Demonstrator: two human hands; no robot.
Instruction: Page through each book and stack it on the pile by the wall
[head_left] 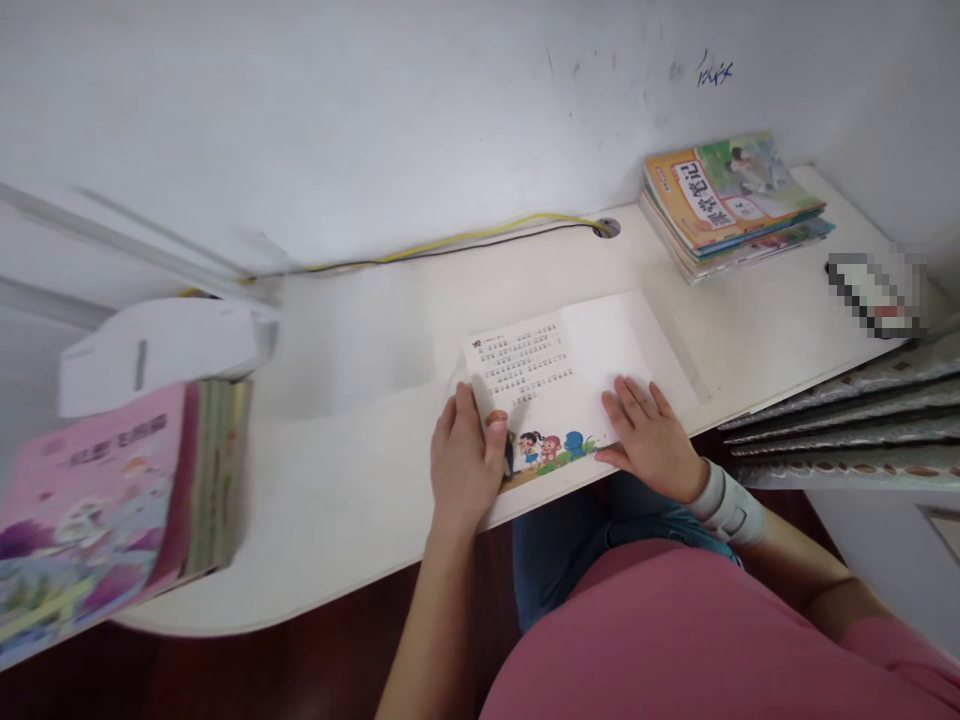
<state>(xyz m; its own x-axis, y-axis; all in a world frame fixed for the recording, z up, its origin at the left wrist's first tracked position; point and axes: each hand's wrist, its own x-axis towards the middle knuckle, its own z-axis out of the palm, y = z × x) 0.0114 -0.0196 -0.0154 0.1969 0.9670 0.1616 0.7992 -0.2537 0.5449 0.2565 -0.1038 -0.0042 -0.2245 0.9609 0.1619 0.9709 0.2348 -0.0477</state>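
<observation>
An open picture book (555, 375) lies on the white desk (352, 480) near its front edge, showing printed text and small cartoon figures along the bottom. My left hand (465, 460) rests on the book's left edge, fingers together, thumb pressing the page. My right hand (649, 435) lies flat on the lower right part of the page, fingers stretched out. A white band (726, 505) wraps my right wrist.
A stack of books with a pink cover on top (112, 500) sits at the desk's left end, with a white object (161, 345) behind it. Another stack of books (731, 200) stands at the back right. A yellow cable (450, 240) runs along the wall. Patterned sheets (847, 420) lie at right.
</observation>
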